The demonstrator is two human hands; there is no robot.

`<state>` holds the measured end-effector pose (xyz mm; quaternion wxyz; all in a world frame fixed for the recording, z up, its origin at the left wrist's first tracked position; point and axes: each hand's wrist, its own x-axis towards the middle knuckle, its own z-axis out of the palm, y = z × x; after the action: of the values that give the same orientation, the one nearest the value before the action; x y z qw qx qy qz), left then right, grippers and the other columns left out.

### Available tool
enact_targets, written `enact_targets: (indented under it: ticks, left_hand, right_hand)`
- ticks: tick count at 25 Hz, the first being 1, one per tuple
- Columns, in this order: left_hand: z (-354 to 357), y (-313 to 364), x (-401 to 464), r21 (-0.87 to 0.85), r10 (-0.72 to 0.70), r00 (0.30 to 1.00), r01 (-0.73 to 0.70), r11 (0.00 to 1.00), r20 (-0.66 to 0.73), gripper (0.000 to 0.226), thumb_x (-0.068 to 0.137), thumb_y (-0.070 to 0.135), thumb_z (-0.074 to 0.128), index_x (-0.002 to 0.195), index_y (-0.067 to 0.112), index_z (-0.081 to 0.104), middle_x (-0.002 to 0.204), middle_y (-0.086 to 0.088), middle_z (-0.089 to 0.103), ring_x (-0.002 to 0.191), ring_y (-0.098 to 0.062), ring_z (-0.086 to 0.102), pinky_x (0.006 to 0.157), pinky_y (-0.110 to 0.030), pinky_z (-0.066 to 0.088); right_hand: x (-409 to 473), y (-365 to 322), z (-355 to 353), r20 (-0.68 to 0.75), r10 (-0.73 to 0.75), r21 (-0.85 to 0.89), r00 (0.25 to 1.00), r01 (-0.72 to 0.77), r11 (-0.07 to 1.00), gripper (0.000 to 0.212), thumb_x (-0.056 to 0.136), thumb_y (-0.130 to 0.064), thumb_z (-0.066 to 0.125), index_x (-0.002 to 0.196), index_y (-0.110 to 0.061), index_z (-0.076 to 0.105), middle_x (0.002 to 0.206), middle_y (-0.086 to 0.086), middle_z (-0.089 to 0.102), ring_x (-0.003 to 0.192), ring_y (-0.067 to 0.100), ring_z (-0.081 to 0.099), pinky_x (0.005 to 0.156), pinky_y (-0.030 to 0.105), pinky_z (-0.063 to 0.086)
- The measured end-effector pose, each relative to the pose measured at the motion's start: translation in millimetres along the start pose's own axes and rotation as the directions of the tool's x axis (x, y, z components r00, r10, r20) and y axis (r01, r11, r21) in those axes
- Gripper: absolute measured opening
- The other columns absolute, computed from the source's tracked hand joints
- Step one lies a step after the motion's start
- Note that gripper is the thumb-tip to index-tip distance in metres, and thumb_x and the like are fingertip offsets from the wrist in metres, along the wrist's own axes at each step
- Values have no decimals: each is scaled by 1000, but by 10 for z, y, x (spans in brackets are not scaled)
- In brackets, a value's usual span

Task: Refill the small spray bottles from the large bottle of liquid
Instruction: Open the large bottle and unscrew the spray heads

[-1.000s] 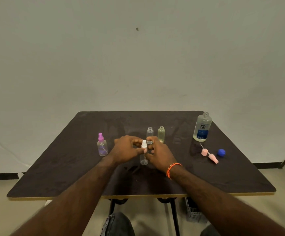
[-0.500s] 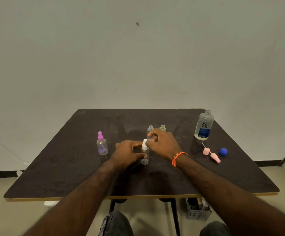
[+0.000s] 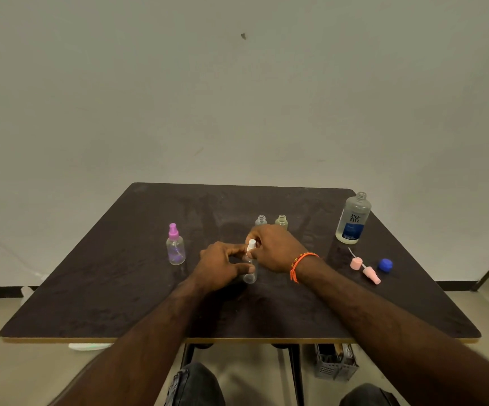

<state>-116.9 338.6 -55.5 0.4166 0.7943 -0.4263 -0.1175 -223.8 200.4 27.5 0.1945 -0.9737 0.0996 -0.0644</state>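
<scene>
A small clear spray bottle (image 3: pixel 250 269) stands straight up near the middle of the frame on the dark counter (image 3: pixel 120 288), its long side going up and down and its white spray top (image 3: pixel 251 246) pointing up; how much is inside it I cannot tell; the left hand (image 3: pixel 222 266) has its grip wrapped round the body of this bottle, thumb in front; the right hand (image 3: pixel 277 249) comes in over the top and its fingers pinch the white spray top; both arms reach in from the bottom of the frame, and the right wrist wears an orange band (image 3: pixel 300 263); just behind the hands stand two small open bottles with no tops, a clear one (image 3: pixel 261 220) and a yellowish one (image 3: pixel 281 221); to the left a small bottle with a purple spray top (image 3: pixel 175 246) stands up; at the upper right the large bottle (image 3: pixel 353 219) stands open with clear liquid inside; near it lie two pink spray tops (image 3: pixel 364 267) and a blue cap (image 3: pixel 385 265).
</scene>
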Motion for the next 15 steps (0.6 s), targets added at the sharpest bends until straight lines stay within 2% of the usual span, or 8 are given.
enact_targets:
  ticks: [2,5,8,10,13,15]
  left_hand:
    - [2,5,-13,-20,-10,1000,9,1000,-10,50,67,69,71,114,53,73,100,34,74,108,5,68,115,-59,37]
    - [-3,26,-32,-27,-10,1000,9,1000,-18,44,69,64,73,110,50,76,98,32,75,105,7,68,114,-58,38]
    - [-9,37,-38,8,-9,1000,9,1000,-5,29,68,68,71,97,64,70,97,34,73,103,6,67,111,-59,40]
    - [-7,31,-31,11,-14,1000,15,1000,-4,31,66,71,68,96,67,68,98,35,72,106,4,67,111,-60,40]
    - [-2,17,-18,12,-27,1000,27,1000,-2,36,65,70,69,100,63,71,99,37,72,110,3,66,114,-59,37]
    - [1,15,-21,8,-26,1000,26,1000,4,34,64,71,69,98,65,69,101,39,71,111,4,65,115,-59,36]
  right_hand:
    - [21,49,-48,60,-19,14,998,18,1000,16,86,-14,62,100,-16,71,97,1,71,93,19,65,88,41,54]
    - [39,106,-74,28,26,-38,999,-25,999,24,86,-29,63,108,-20,67,95,0,68,92,18,62,92,38,51]
    - [43,109,-18,27,51,-59,998,-49,997,27,88,-43,66,99,-19,70,79,-4,64,78,13,59,77,30,49]
    - [45,74,15,18,33,-68,999,-32,997,23,91,-36,64,96,-15,71,79,-1,65,76,14,59,69,29,46]
    - [44,26,-25,77,-22,-90,997,29,996,17,91,-19,59,99,-11,71,93,6,70,88,19,62,76,30,44]
    - [23,40,-75,135,-67,-42,989,73,996,19,89,-13,58,105,-13,70,102,4,71,94,19,63,81,30,46]
